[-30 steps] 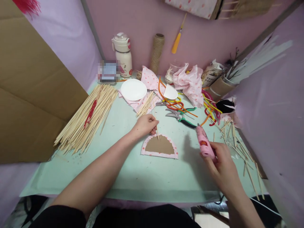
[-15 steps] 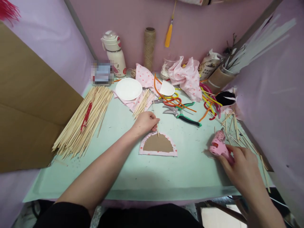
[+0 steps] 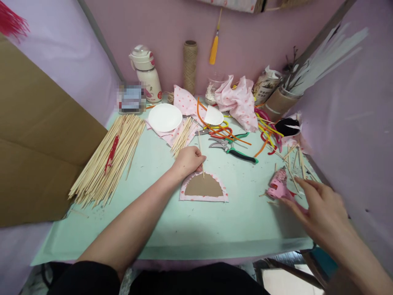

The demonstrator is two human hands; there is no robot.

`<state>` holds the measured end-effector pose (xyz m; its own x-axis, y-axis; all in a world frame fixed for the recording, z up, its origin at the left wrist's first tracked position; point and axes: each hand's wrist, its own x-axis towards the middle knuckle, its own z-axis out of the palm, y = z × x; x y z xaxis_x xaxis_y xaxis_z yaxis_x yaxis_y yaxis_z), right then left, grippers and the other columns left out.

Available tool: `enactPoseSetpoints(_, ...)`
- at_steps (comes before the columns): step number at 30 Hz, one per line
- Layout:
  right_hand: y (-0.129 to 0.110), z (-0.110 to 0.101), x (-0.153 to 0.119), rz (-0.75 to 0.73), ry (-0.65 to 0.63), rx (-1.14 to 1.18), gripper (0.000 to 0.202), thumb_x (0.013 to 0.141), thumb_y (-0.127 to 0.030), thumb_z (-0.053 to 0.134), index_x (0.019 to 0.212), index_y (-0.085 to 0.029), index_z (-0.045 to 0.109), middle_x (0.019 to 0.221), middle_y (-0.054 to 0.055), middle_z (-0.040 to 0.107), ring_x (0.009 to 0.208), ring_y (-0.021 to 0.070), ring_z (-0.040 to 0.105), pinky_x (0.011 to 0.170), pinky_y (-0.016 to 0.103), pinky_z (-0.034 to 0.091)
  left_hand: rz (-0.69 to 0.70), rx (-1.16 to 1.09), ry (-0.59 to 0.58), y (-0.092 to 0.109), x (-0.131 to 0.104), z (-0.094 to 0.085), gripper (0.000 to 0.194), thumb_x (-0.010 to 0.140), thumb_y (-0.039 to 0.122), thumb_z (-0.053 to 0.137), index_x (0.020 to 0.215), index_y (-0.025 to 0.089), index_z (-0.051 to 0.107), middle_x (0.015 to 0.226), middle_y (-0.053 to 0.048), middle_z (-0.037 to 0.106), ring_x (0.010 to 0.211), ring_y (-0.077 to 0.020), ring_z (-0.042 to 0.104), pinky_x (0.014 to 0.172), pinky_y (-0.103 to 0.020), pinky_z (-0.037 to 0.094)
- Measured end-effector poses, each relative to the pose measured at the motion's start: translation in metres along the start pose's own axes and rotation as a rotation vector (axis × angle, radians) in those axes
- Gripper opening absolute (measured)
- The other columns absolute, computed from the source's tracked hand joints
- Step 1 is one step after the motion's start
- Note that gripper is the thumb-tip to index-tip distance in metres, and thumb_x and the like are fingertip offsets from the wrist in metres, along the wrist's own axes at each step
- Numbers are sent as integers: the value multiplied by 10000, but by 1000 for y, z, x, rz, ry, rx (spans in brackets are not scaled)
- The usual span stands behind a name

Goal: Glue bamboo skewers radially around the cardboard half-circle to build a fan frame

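The front edge of the mint-green cloth-covered bench (image 3: 239, 227) is closest to you, and the bare strip behind it gives your wrists free room. Past that strip, a semicircular brown cardboard piece with a pink spotted cloth border (image 3: 203, 187) lies flat, straight side toward you. Out to the right, your right grip (image 3: 322, 200) is spread, with the handle of a pink plastic glue gun (image 3: 278, 184) between thumb and fingers; I cannot tell whether they touch it. The nozzle points away from you and may be hot, so make sure the gun sits stable and keep your fingers behind its tip. Your left grip (image 3: 188, 159) pinches 1 thin pale wooden stick (image 3: 199, 141), its near end over the cardboard at the curved side. Hold that end steady and the stick straight, since a small twist would shift the tip.

The bench between cardboard and gun is open for a sideways reach. Farther right, loose cut sticks (image 3: 299, 162) crowd the gun. Beyond the cardboard, green-and-black-handled pruning shears (image 3: 242, 155) lie with blades toward the stick, so swing its far end carefully.
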<state>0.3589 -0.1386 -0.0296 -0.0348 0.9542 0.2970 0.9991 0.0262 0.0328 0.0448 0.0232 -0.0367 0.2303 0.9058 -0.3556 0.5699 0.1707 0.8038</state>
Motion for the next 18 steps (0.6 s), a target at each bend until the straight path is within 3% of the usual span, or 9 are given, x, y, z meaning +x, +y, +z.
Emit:
enactPoseSetpoints(3,-37,-28,31,-20,-17,214,503,943,-493,423,1307,-169,547,1210,225,595,1100,379,580,885,500,475,-2,7,6,-2,0,2,124,811,218,605,709,198,536,562,9,671,493,-154,662,501,-222,478)
enactPoseSetpoints(5,-72,-32,60,16,-69,427,409,941,-454,471,1250,-211,585,1138,148,654,945,279,646,778,387,508,-1,17,10,-2,0,3,120,819,231,603,723,201,537,556,9,669,491,-160,661,480,-223,466)
enactPoseSetpoints(8,-121,-14,109,-15,-257,635,246,934,-333,501,1050,-206,678,968,75,722,809,196,654,722,297,472,18,43,22,-1,0,3,134,820,237,615,715,198,542,546,9,668,504,-156,666,503,-219,471)
enactPoseSetpoints(11,-152,19,149,11,-389,682,158,880,-252,574,836,-175,706,805,50,723,731,170,625,669,269,408,38,66,32,0,0,3,140,817,215,617,700,195,543,521,20,655,505,-139,664,528,-205,473)
enactPoseSetpoints(14,-165,43,167,80,-418,730,189,852,-278,617,725,-162,697,657,34,684,657,157,599,624,262,372,38,77,38,-1,1,3,144,824,205,605,699,196,534,501,36,641,475,-124,647,510,-193,459)
enactPoseSetpoints(18,-171,53,169,96,-429,788,223,831,-305,637,674,-158,696,569,16,640,598,143,570,592,257,358,42,73,33,-4,4,4,151,819,156,596,687,193,532,487,48,628,460,-108,634,514,-183,455)
